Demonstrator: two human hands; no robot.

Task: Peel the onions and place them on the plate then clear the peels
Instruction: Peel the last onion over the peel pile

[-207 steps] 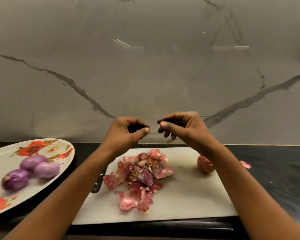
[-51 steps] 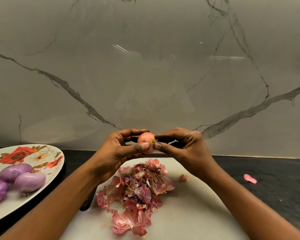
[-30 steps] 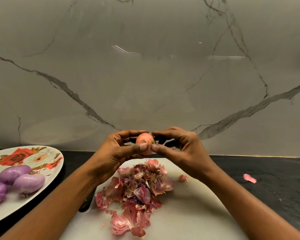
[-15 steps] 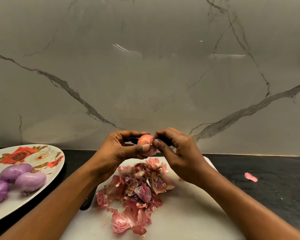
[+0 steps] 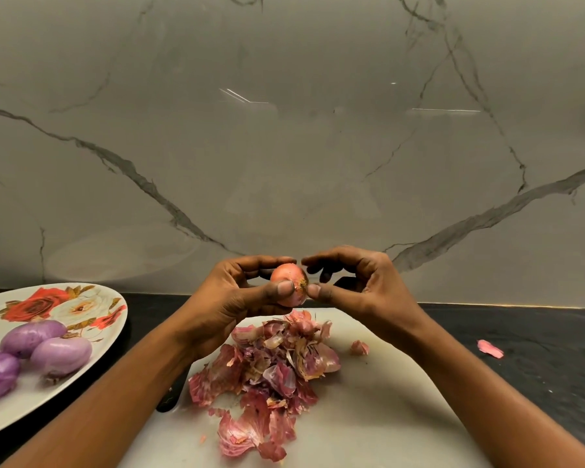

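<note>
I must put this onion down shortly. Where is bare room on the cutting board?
The cutting board is bare on its right side, between the peel pile and the black counter, except one small peel scrap. The middle and left are crowded with peels.

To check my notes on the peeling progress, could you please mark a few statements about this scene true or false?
1. Three peeled onions lie on the plate. True.
2. The onion in the left hand is fully peeled. False: it wears its pinkish skin.
3. The peel pile lies on the plate. False: it lies on the white cutting board.
4. A stray peel lies on the dark counter, right of the board. True.
</note>
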